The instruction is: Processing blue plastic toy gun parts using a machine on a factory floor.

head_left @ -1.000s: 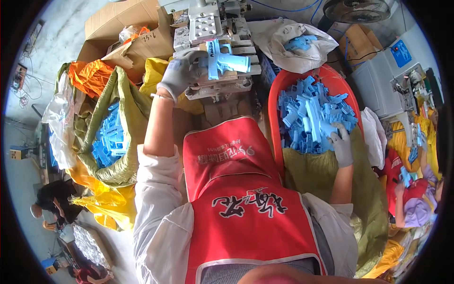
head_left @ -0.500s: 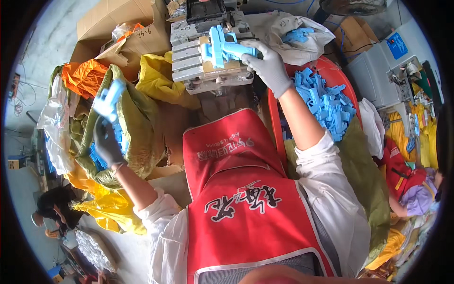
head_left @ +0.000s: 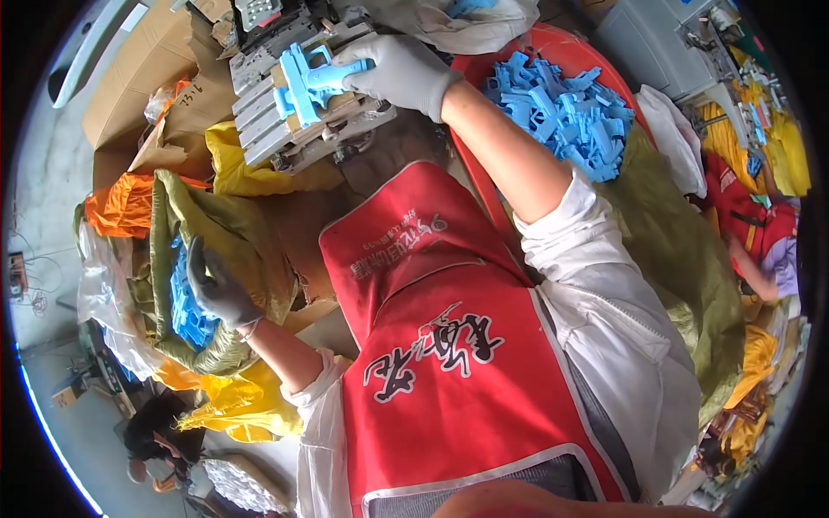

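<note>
A light-blue plastic toy pistol (head_left: 307,84) lies on its side on a block on the metal machine bed (head_left: 256,121), at the top left of centre. My right hand (head_left: 404,76), in a grey glove, has its fingers closed on the end of the pistol's grip. At the left, my left hand (head_left: 221,289), also gloved, is held over the mouth of an olive woven sack (head_left: 259,250). Its thumb and fingers are apart with nothing between them. More blue toy pistol pieces (head_left: 190,306) fill the sack beside that hand.
Right of the machine stands a red tub (head_left: 615,65) heaped with blue toy pistols (head_left: 566,112). A white sack (head_left: 484,30) lies behind it. Cardboard boxes (head_left: 142,73), an orange bag (head_left: 129,207) and yellow sacks (head_left: 246,404) crowd the left. Other people sit at both far sides.
The blurred blue piece above my left hand has left it, and that hand is now empty over the sack. My right hand stays at the pistol's grip. The whole view has shifted.
</note>
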The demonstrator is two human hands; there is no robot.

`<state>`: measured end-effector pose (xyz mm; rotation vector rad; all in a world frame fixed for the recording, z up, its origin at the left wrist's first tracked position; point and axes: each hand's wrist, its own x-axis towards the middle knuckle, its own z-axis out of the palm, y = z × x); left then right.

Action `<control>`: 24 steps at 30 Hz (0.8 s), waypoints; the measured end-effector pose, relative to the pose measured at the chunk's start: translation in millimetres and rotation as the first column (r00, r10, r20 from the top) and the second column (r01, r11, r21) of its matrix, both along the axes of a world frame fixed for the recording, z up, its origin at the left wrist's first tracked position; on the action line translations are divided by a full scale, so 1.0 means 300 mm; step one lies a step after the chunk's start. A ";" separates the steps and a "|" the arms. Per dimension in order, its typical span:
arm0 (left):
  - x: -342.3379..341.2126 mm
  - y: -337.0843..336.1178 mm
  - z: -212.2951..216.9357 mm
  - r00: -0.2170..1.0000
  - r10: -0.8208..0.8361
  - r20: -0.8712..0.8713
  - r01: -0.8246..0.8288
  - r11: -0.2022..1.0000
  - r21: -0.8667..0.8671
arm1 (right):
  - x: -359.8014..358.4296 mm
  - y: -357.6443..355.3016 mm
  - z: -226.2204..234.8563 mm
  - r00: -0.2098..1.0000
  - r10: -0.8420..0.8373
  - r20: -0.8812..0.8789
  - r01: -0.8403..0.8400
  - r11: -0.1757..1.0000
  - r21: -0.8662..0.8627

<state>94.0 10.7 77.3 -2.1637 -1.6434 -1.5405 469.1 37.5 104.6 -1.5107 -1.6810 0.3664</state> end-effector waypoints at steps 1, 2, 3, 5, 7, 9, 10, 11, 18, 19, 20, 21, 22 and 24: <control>0.029 0.002 0.010 1.000 -0.029 0.005 0.029 0.999 -0.019 | 0.008 -0.004 -0.031 0.998 -0.042 0.037 0.038 0.996 0.084; 0.037 0.012 -0.002 0.998 -0.060 -0.030 0.059 0.997 -0.045 | 0.012 -0.018 -0.009 0.999 -0.034 -0.039 0.034 0.999 0.002; 0.047 0.013 -0.007 0.996 -0.079 -0.036 0.077 0.996 -0.055 | 0.018 -0.018 -0.011 0.995 -0.006 -0.098 0.008 1.000 0.016; 0.069 0.005 -0.019 0.993 -0.102 -0.057 0.098 0.992 -0.080 | 0.002 0.020 -0.014 1.000 0.001 -0.006 0.000 0.998 0.062; 0.086 -0.019 -0.023 0.987 -0.086 -0.133 0.074 0.993 -0.092 | 0.001 0.019 -0.060 0.994 -0.048 0.099 0.028 0.980 0.197; 0.086 -0.030 -0.035 0.984 -0.078 -0.159 0.055 0.988 -0.147 | -0.016 -0.044 -0.068 0.994 -0.098 0.051 0.081 0.961 0.265; 0.077 -0.027 -0.060 0.986 -0.095 -0.137 0.074 0.986 -0.147 | -0.004 -0.103 -0.077 0.993 -0.103 -0.054 0.114 0.946 0.304; 0.086 -0.019 -0.073 0.982 -0.128 -0.136 0.108 0.984 -0.145 | 0.048 -0.141 -0.112 0.982 -0.136 -0.133 0.175 0.921 0.349; 0.047 -0.047 -0.132 0.992 -0.088 -0.087 0.061 0.961 -0.269 | 0.701 -0.384 -0.655 0.681 -0.584 0.442 0.694 0.708 -0.133; 0.044 -0.066 -0.149 0.995 -0.070 -0.067 0.046 0.948 -0.314 | 0.750 -0.371 -0.699 0.638 -0.544 0.545 0.723 0.666 -0.182; 0.042 -0.072 -0.153 0.996 -0.067 -0.053 0.043 0.931 -0.362 | 0.818 -0.365 -0.756 0.643 -0.500 0.579 0.695 0.699 -0.168; 0.050 -0.067 -0.166 0.995 -0.061 -0.080 0.026 0.925 -0.378 | 0.857 -0.355 -0.795 0.645 -0.448 0.620 0.685 0.698 -0.208; 0.074 -0.068 -0.154 0.987 -0.115 -0.114 0.066 0.927 -0.368 | 0.887 -0.334 -0.810 0.645 -0.390 0.657 0.672 0.698 -0.245; 0.120 -0.090 -0.115 0.971 -0.197 -0.133 0.135 0.917 -0.374 | 0.890 -0.302 -0.768 0.698 -0.222 0.680 0.642 0.616 -0.457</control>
